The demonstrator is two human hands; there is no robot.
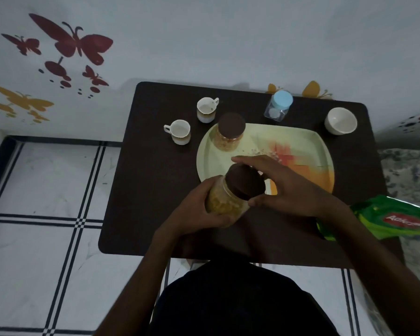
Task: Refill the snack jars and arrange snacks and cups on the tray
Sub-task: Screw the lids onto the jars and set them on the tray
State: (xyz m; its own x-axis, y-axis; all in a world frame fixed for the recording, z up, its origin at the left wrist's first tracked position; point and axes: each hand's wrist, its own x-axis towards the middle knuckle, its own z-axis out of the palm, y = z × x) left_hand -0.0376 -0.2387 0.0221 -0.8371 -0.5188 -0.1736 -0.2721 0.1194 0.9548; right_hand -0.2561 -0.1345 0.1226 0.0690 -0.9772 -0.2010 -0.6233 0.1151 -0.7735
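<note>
My left hand (199, 209) grips the body of a clear snack jar (224, 198) full of yellow snack, held tilted above the table's near side. Its brown lid (246, 181) is clasped by my right hand (284, 187). A second brown-lidded jar (228, 133) of snack stands upright on the far left corner of the pale green tray (310, 151). Two white cups (178, 130) (206, 109) stand on the table left of the tray. A white bowl (341, 120) sits at the far right.
A clear jar with a light blue lid (278, 105) stands behind the tray. A green snack packet (388, 218) lies at the table's right edge. Crumbs dot the tray's middle. The dark table (146, 180) stands against a wall, tiled floor to its left.
</note>
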